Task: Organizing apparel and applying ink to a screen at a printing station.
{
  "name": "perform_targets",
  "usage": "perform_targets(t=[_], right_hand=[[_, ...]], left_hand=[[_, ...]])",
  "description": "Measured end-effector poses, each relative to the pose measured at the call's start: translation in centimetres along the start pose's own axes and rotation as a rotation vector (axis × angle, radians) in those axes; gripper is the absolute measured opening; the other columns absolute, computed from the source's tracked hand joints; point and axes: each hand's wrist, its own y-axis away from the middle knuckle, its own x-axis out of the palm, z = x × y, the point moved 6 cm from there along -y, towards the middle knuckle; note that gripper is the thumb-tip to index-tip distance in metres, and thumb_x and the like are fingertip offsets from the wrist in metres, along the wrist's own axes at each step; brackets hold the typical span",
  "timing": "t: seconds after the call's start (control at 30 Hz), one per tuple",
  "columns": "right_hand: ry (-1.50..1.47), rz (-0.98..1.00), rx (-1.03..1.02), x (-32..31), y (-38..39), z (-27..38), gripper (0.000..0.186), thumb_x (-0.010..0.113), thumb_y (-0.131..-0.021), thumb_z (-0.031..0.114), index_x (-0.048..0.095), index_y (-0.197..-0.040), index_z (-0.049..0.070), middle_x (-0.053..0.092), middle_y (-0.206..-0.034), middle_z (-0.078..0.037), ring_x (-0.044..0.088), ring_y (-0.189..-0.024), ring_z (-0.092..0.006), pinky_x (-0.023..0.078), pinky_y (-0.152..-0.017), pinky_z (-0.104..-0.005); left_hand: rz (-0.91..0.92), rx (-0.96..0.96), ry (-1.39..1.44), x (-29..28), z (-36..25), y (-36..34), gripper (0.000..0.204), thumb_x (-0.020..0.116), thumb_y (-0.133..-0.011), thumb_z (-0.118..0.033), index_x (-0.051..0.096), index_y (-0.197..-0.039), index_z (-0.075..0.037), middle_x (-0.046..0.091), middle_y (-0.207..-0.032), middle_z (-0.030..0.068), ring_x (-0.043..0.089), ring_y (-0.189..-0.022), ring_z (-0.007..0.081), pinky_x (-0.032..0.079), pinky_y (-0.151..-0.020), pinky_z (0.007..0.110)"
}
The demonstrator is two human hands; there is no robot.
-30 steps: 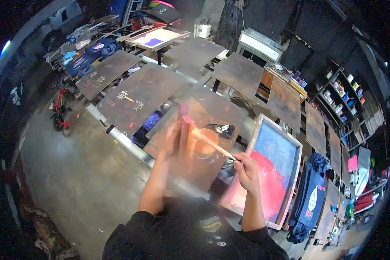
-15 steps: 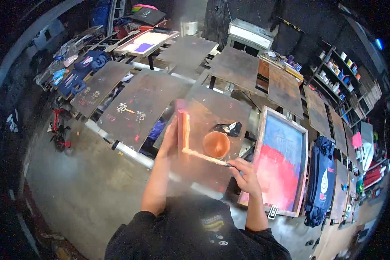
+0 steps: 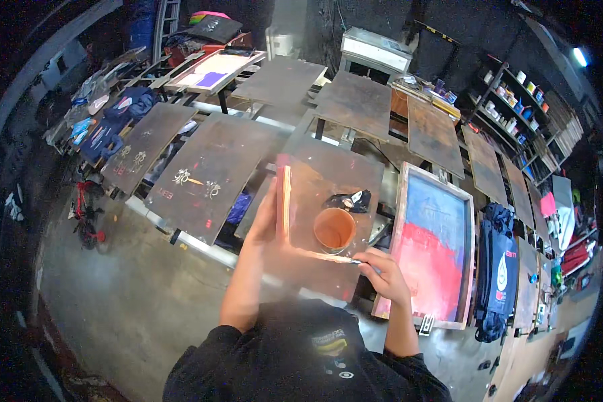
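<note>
Left hand (image 3: pixel 264 224) fingers flat against upright squeegee (image 3: pixel 286 201); right hand (image 3: pixel 382 271) fingers clamped on scraper (image 3: pixel 325 256); orange cup (image 3: pixel 334 229) at 1 o'clock.

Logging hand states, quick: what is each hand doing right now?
Left hand: open, flat against the upright squeegee.
Right hand: closed on a thin scraper.
</note>
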Motion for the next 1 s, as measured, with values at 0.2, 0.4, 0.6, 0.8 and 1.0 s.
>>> perform_targets(t=[0.2, 0.4, 0.6, 0.8, 1.0], right_hand=[[0.035, -0.108, -0.015, -0.5, -1.5, -0.2, 0.020, 0.063, -0.095, 0.000, 0.071, -0.113, -0.004, 0.062, -0.086, -0.015, 0.063, -0.079, -0.0295, 0.049, -0.072, -0.0361], [0.106, -0.149, 0.036, -1.7, -3.3, -0.9, 0.020, 0.063, -0.095, -0.001, 0.071, -0.113, -0.003, 0.065, -0.091, -0.016, 0.065, -0.082, -0.0307, 0.050, -0.074, -0.0358], [0.163, -0.308, -0.016, -2.9, -4.7, -1.1, 0.014, 0.064, -0.097, 0.002, 0.069, -0.109, -0.004, 0.053, -0.079, -0.010, 0.052, -0.071, -0.0204, 0.041, -0.065, -0.0327], [0.162, -0.268, 0.048, -2.9, -4.2, -1.0, 0.017, 0.063, -0.097, 0.001, 0.069, -0.112, -0.003, 0.062, -0.088, -0.013, 0.061, -0.079, -0.0254, 0.046, -0.072, -0.0340], [-0.003, -0.208, 0.054, -0.8, -3.5, -1.2, 0.018, 0.061, -0.099, 0.005, 0.069, -0.112, -0.005, 0.064, -0.090, -0.013, 0.062, -0.083, -0.0234, 0.048, -0.075, -0.0327]], left_hand=[[0.086, -0.070, 0.036, 0.8, 0.8, -1.4, 0.046, 0.050, -0.105, -0.065, 0.055, -0.101, -0.019, 0.052, -0.076, -0.0030, 0.055, -0.055, 0.0119, 0.045, -0.042, 0.027], [-0.035, -0.081, 0.036, 4.2, 0.8, -0.4, 0.047, 0.054, -0.104, -0.064, 0.060, -0.109, -0.017, 0.058, -0.082, -0.0047, 0.057, -0.065, 0.0060, 0.047, -0.053, 0.023], [0.013, -0.069, -0.178, 3.2, 2.2, 0.1, 0.047, 0.053, -0.106, -0.061, 0.063, -0.118, -0.017, 0.062, -0.086, -0.0056, 0.060, -0.060, 0.0064, 0.047, -0.047, 0.024], [0.005, -0.118, -0.084, 0.9, 3.9, -1.5, 0.044, 0.058, -0.104, -0.057, 0.062, -0.124, -0.018, 0.064, -0.088, -0.0037, 0.062, -0.062, 0.0090, 0.048, -0.047, 0.023], [-0.016, -0.085, 0.166, 3.8, 2.3, 0.0, 0.036, 0.061, -0.103, -0.044, 0.057, -0.122, -0.014, 0.060, -0.092, -0.0010, 0.059, -0.069, 0.0109, 0.046, -0.050, 0.025]])
